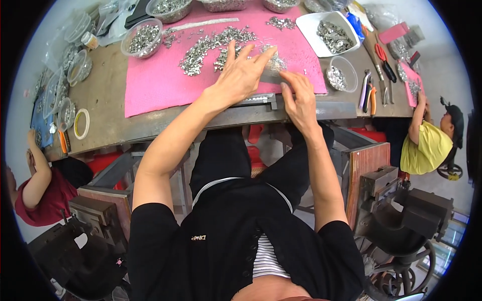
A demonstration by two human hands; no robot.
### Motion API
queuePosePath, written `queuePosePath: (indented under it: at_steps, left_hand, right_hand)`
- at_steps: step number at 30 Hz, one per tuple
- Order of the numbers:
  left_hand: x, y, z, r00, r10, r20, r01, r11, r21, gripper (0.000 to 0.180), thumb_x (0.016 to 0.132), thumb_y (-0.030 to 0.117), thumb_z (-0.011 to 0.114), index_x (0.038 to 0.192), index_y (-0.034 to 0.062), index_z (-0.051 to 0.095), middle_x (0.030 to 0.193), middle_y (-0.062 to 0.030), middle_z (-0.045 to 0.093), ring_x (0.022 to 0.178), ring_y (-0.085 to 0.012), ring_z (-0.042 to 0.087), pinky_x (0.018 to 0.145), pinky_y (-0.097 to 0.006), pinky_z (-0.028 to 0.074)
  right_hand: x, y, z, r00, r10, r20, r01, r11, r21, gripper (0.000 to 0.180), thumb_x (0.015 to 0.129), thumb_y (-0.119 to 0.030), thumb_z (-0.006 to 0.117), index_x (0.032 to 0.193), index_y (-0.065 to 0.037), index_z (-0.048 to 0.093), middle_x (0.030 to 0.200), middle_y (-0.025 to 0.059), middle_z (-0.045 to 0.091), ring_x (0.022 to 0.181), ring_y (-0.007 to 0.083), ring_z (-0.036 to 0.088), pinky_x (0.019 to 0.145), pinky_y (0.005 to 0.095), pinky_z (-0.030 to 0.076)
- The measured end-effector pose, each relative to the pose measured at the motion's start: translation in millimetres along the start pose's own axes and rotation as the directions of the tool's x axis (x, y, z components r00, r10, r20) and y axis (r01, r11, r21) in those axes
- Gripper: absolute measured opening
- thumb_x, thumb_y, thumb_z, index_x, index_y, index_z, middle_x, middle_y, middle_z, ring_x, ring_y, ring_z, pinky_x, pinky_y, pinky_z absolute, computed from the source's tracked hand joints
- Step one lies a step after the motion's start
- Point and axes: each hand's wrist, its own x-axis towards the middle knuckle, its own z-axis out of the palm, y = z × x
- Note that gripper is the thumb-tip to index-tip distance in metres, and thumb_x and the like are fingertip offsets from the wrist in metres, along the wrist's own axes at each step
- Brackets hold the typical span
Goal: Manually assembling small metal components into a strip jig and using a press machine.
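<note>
Over the pink mat (145, 90), my left hand (236, 78) has its fingers spread, their tips at a loose heap of small shiny metal pieces (193, 57). Its thumb stretches right toward a patch of thin silvery pieces (275, 61). My right hand (301, 98) is beside it with bent fingers; its thumb and forefinger are apart near a grey plate (272, 77), and nothing shows between them. Just below both hands, a narrow metal bar fixture (258, 99) lies along the bench's front edge, partly covered by my left wrist.
Tubs of metal parts (142, 37) line the back. At right stand a white tray (309, 25), a clear bowl (346, 67), pliers (372, 95) and red-handled cutters (384, 60). A tape roll (81, 124) lies left. Other people work at left (37, 195) and right (427, 145).
</note>
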Motion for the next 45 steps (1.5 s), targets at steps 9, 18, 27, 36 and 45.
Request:
queuePosePath:
  at_steps: [9,18,27,36,45]
  left_hand:
    - [-11.2,4.7,-3.3,0.984,-0.029,0.175,0.037,0.999,-0.039,0.040,0.098,0.010,0.057,0.138,0.0136,0.060,0.122,-0.0083,0.071,0.137,-0.0446,0.047,0.114,-0.075,0.017]
    - [8.5,-11.2,0.0,1.000,0.011,-0.001,-0.011,0.998,-0.062,0.015,0.088,0.015,0.073,0.103,0.0119,0.070,0.094,-0.0045,0.065,0.102,-0.0275,0.058,0.105,-0.054,0.033]
    - [42.7,-16.2,9.3,0.953,0.144,0.268,-0.182,0.975,0.125,0.012,0.085,0.016,0.075,0.093,0.0114,0.068,0.097,-0.0056,0.063,0.108,-0.0266,0.056,0.104,-0.055,0.034]
    - [25.9,-16.2,9.6,0.969,0.204,0.142,-0.202,0.979,-0.029,0.010,0.090,0.006,0.065,0.098,0.0051,0.061,0.094,-0.0112,0.062,0.099,-0.0293,0.057,0.096,-0.046,0.042]
    - [-33.2,18.5,-36.9,0.966,-0.259,-0.017,0.229,0.882,-0.412,0.011,0.095,0.003,0.063,0.105,-0.0001,0.066,0.092,-0.0120,0.067,0.086,-0.0242,0.064,0.078,-0.035,0.051]
  right_hand:
    - [-5.7,13.4,-2.1,0.989,-0.060,0.132,0.063,0.998,-0.022,0.022,0.094,-0.007,0.065,0.114,-0.007,0.073,0.129,0.0074,0.071,0.132,0.0343,0.054,0.114,0.0498,0.034]
    - [-10.7,16.1,-0.2,1.000,-0.026,-0.017,0.028,0.991,0.129,0.020,0.087,0.000,0.067,0.105,-0.005,0.073,0.114,0.0090,0.074,0.120,0.0330,0.062,0.107,0.0471,0.043]
    - [-10.1,8.4,0.2,0.990,0.049,-0.134,-0.045,0.998,0.032,0.018,0.083,-0.001,0.070,0.100,-0.007,0.073,0.095,0.0083,0.067,0.091,0.0280,0.061,0.087,0.0417,0.045]
    - [24.3,11.9,4.5,0.977,0.168,0.131,-0.168,0.986,-0.007,0.012,0.081,-0.009,0.077,0.087,-0.002,0.069,0.084,0.0120,0.066,0.080,0.0304,0.063,0.075,0.0424,0.048]
    - [49.5,14.0,0.9,0.905,0.149,0.399,-0.127,0.989,-0.082,0.019,0.086,-0.016,0.073,0.086,0.002,0.068,0.084,0.0199,0.067,0.082,0.0348,0.067,0.073,0.0456,0.049]
